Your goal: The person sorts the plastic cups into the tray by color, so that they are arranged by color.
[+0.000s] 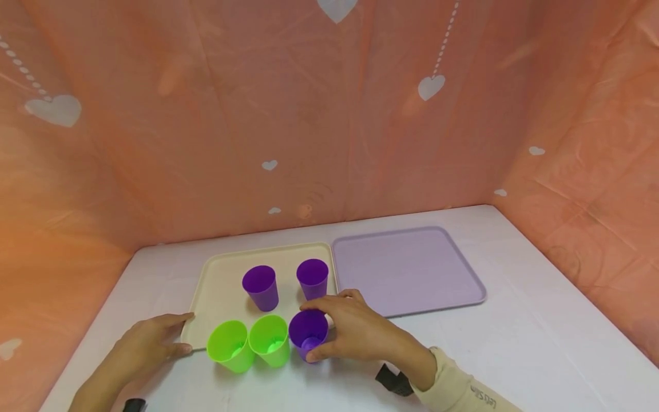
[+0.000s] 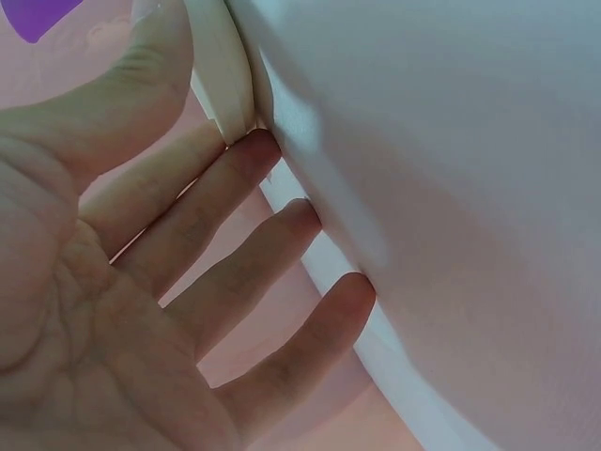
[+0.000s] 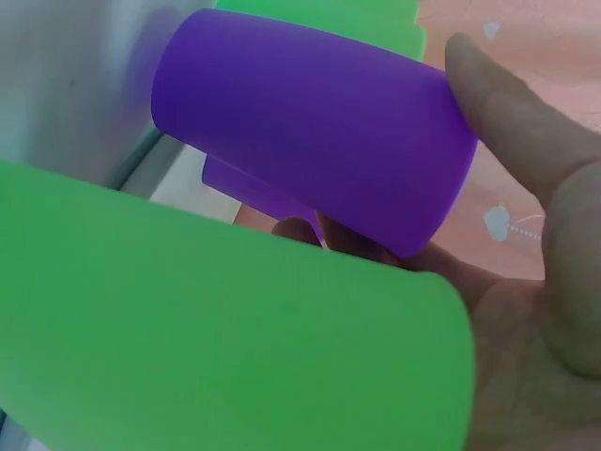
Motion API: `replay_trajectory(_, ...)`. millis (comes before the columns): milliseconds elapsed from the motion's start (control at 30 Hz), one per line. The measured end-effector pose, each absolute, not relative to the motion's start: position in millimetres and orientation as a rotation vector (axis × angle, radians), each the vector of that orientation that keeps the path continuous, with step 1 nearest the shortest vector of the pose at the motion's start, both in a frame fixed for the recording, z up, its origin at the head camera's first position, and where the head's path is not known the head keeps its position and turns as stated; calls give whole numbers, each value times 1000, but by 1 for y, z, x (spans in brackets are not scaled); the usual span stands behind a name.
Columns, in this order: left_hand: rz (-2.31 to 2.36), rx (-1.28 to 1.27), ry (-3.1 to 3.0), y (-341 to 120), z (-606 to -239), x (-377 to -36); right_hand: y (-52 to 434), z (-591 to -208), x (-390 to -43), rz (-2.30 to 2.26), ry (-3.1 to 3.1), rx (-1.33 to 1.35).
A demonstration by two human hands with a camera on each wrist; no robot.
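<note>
My right hand (image 1: pixel 355 326) holds a purple cup (image 1: pixel 308 335) across its rim, thumb on the near side and fingers on the far side. Directly to its left stand two lime-green cups (image 1: pixel 271 341) in a row at the front of the cream tray (image 1: pixel 223 280). Two more purple cups (image 1: pixel 261 288) stand upright farther back on that tray. In the right wrist view the held purple cup (image 3: pixel 310 122) lies behind a large green cup (image 3: pixel 225 319) in the foreground. At the tray's front left corner, my left hand (image 1: pixel 146 343) touches the edge with extended fingers (image 2: pixel 249 254).
A lilac tray (image 1: pixel 407 269) lies beside the cream tray on the right, with nothing on it. Both are on a white-covered table (image 1: pixel 520 320). Orange cloth (image 1: pixel 329 114) with white hearts encloses the back and sides.
</note>
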State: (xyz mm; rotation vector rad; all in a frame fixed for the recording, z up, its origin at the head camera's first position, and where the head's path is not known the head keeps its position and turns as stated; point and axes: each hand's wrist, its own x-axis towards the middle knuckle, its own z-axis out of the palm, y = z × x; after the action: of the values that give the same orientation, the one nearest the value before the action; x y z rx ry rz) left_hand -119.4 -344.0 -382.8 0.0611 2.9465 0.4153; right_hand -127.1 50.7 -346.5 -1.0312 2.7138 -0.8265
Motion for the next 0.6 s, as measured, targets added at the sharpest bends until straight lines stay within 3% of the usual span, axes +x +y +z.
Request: replay_trajectory(600, 386, 102, 2971, -344, -382, -119, 57, -327, -125, -881, 2710, -1038)
